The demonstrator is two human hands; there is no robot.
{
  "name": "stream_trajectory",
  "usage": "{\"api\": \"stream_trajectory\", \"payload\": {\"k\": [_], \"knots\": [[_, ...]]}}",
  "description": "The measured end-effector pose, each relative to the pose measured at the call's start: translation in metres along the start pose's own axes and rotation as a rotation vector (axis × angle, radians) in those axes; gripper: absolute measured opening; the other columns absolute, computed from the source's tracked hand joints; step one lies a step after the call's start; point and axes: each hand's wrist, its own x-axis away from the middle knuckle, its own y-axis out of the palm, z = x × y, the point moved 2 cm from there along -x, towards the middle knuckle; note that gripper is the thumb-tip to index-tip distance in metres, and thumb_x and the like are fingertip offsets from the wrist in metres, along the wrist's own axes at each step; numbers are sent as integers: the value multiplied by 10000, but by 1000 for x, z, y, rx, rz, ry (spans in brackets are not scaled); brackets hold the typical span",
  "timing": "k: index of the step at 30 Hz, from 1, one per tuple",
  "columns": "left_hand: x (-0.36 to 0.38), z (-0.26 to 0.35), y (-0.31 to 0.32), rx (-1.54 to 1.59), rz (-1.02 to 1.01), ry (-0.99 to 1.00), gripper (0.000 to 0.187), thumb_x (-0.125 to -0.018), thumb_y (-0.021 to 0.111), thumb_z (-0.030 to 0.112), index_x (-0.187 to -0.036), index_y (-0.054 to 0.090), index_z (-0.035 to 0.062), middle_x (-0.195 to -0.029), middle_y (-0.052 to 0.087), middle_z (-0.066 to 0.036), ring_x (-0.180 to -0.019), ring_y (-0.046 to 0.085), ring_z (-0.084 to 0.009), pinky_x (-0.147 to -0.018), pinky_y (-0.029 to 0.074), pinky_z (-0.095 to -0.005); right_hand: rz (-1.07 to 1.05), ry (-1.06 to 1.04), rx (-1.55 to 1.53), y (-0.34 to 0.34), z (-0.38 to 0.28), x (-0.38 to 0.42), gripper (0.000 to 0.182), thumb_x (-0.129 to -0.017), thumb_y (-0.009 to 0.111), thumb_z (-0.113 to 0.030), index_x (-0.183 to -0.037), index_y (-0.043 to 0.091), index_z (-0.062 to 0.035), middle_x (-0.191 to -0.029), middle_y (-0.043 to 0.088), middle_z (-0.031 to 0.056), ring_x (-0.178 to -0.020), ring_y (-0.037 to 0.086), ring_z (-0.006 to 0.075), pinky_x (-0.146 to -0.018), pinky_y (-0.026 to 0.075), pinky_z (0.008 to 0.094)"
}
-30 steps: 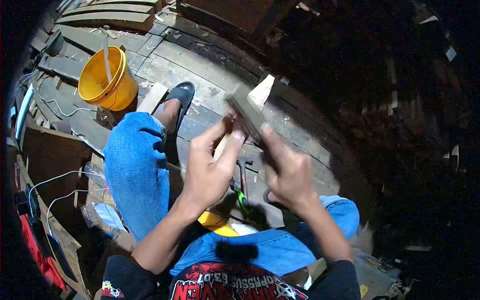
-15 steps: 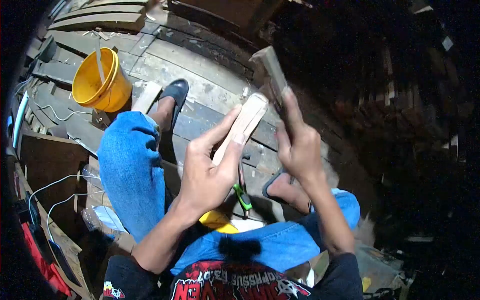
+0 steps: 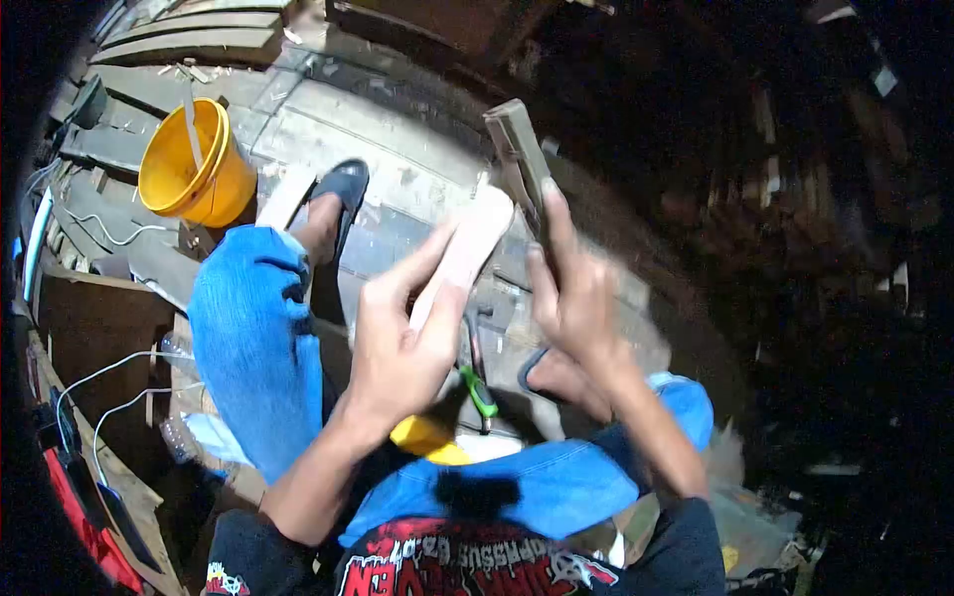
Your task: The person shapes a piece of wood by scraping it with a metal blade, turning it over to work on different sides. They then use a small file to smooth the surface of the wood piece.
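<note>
My left hand [image 3: 402,333] is closed round a pale piece of wood [image 3: 465,248], tilted up and to the right, its rounded end pointing away from me. In my right hand [image 3: 576,288] is a darker, flat wooden block [image 3: 519,159], held upright just right of the pale wood's end. Both hands are above the floor between my knees. A hammer with a green and black grip [image 3: 479,392] lies beneath them. Motion blurs the pale wood and my right hand somewhat.
A yellow bucket [image 3: 204,179] with a strip in it stands at the upper left, near my sandalled foot [image 3: 338,199]. Planks [image 3: 184,35] lie at the top left. White cables [image 3: 119,382] run along the left. Something yellow [image 3: 427,437] lies by my lap.
My right hand and the dark block have moved left, closer to the pale wood's end. My left hand has shifted slightly left and down with the pale wood.
</note>
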Motion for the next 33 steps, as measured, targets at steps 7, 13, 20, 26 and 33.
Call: {"api": "stream_trajectory", "payload": {"k": [7,13,20,26,33], "knots": [[5,17,-1,186,-50,20,406,-1030,546,89,-1378,567,-119,-1276,679,-203,-1195,623,-200,-1043,466,-314,346,97,154,-67,74,-54,550,-1031,533,-220,-1560,415,-130,-1329,552,200,-1118,612,334,-946,480,414],[-1,20,-4,149,-20,-53,380,-1069,524,181,-1351,589,-67,-988,626,-53,-842,538,-90,-726,431,-246,490,132,-181,-139,50,-49,573,-1087,504,-217,-1596,335,-16,-1578,453,182,-1426,460,248,-1178,336,354],[6,21,14,104,-64,-34,213,-1033,588,179,-1132,625,-6,-794,568,28,-668,490,-40,-582,407,-219,395,252,-626,-147,18,-32,494,-1007,686,-220,-1422,543,7,-980,628,-18,-837,527,50,-749,437,239],[9,22,26,6,-77,17,136,-995,658,125,-1050,615,8,-805,634,-11,-686,586,-68,-624,490,-236,301,350,-861,-155,11,-15,256,-985,708,-258,-1158,678,-72,-790,559,-81,-646,443,9,-577,362,218],[9,15,39,-119,-92,77,163,-972,710,97,-1070,630,-6,-907,693,-40,-780,634,-77,-694,533,-241,89,428,-1042,-120,19,0,240,-1003,690,-310,-1067,668,-79,-760,594,-62,-565,516,18,-476,433,218]]}}
